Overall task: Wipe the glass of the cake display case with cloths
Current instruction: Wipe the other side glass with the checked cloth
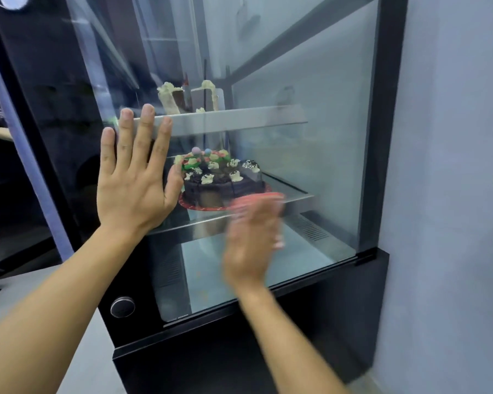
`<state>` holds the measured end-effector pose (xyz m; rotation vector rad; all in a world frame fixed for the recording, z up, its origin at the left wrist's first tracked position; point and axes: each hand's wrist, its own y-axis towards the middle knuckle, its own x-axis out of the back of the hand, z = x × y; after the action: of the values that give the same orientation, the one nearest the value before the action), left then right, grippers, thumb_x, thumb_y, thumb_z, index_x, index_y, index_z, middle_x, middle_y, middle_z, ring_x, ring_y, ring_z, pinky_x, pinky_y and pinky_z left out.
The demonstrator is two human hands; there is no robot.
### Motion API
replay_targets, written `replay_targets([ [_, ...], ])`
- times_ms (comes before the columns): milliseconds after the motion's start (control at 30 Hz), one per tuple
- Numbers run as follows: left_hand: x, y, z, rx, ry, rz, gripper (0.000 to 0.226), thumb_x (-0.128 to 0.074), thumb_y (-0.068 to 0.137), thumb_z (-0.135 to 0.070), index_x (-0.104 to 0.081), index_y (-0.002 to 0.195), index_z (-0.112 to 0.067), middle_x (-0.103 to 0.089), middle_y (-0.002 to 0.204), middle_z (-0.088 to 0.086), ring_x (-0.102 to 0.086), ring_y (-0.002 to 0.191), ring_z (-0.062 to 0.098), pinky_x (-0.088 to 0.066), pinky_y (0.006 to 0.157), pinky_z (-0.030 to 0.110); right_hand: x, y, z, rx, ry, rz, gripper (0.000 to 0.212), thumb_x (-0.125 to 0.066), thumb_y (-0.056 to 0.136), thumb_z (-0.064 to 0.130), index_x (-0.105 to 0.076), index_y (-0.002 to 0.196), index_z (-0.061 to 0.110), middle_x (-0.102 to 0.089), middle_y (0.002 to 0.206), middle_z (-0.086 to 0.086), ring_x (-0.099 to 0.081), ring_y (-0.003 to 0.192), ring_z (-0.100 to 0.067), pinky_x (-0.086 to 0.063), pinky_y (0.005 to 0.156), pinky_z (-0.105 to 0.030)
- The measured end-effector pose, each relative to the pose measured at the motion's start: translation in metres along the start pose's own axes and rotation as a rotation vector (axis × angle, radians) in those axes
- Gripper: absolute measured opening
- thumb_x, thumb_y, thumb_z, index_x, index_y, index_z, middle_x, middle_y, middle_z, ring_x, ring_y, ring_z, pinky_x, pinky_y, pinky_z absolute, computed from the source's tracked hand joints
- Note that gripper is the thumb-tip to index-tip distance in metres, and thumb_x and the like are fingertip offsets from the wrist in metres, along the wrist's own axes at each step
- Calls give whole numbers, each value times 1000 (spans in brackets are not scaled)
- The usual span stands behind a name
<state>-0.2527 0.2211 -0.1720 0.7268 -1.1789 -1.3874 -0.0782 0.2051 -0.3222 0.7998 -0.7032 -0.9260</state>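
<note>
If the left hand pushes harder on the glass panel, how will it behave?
The glass panel is probably stiff, held in a black frame, so it should not flex. It looks smooth, so the flat left hand may slide. Being thin glass, it could crack.

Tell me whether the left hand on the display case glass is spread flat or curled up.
Spread flat. The left hand lies against the glass with straight, fanned fingers, holding no cloth.

A chocolate cake (221,182) on a red board (208,206) sits on the middle shelf (293,201); cream-topped cake slices (187,96) stand on the shelf above. A blue-grey wall (450,166) rises right.
</note>
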Motion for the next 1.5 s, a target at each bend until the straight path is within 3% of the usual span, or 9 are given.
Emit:
replay_targets([
  [67,2,-1,2,-7,-11,11,66,-26,111,-47,-6,167,-19,-6,174,11,-4,160,36,0,130,50,-18,-44,37,496,-104,206,66,-24,111,40,3,164,10,9,172,-11,4,159,-27,1,130,-42],
  [167,2,-1,6,-26,-13,15,66,-27,111,-46,-6,167,-18,-7,173,11,-4,160,36,-1,130,51,-3,-18,-11,620,-104,189,70,-37,110,35,2,164,14,15,171,-2,8,159,-21,3,129,-39],
  [367,-2,-2,2,-8,8,10,66,-27,110,-44,-6,167,-17,-7,173,12,-4,159,37,-4,129,54,91,97,-176,-729,72,-156,57,-26,113,27,-6,164,12,-4,171,-19,-3,159,-33,-1,128,-46],
  [433,-1,-2,3,-12,9,13,66,-26,110,-45,-7,167,-17,-7,173,12,-5,159,38,-3,130,53,90,94,-176,-872,95,-187,55,-16,113,16,4,161,-1,7,171,-20,8,159,-30,10,127,-38],
  [567,2,-2,4,-16,19,19,65,-24,111,-45,-10,167,-15,-10,173,14,-8,159,39,-7,129,54,22,24,-67,-535,-24,-244,60,-5,105,16,-13,155,-16,-9,163,-39,-4,154,-51,1,129,-51],
  [767,6,-2,5,-32,4,31,63,-25,111,-43,-14,166,-13,-13,172,14,-11,159,39,-10,129,55,-33,-97,88,534,-30,315,59,-20,111,36,-5,165,19,-2,173,-3,-1,160,-23,2,130,-39],
  [1067,18,6,25,-179,65,54,67,-30,107,-45,-17,166,-16,-16,172,11,-19,158,37,-19,123,49,0,7,4,-555,101,-158,77,-12,103,46,1,161,-4,6,170,-22,7,159,-33,18,122,-22],
  [1333,36,18,109,-711,78,158,60,-22,111,-39,-9,167,-24,-8,174,8,-3,161,30,-9,130,48,-49,-84,98,644,-84,233,70,-45,105,38,-12,163,16,15,171,3,4,160,-19,1,130,-39],
  [1500,34,21,109,-725,85,163,60,-23,110,-38,-9,167,-24,-9,173,11,-6,160,35,-10,129,55,-35,-31,119,432,-62,204,68,-41,105,40,-22,162,10,-3,171,-6,-2,160,-25,-2,130,-42],
])
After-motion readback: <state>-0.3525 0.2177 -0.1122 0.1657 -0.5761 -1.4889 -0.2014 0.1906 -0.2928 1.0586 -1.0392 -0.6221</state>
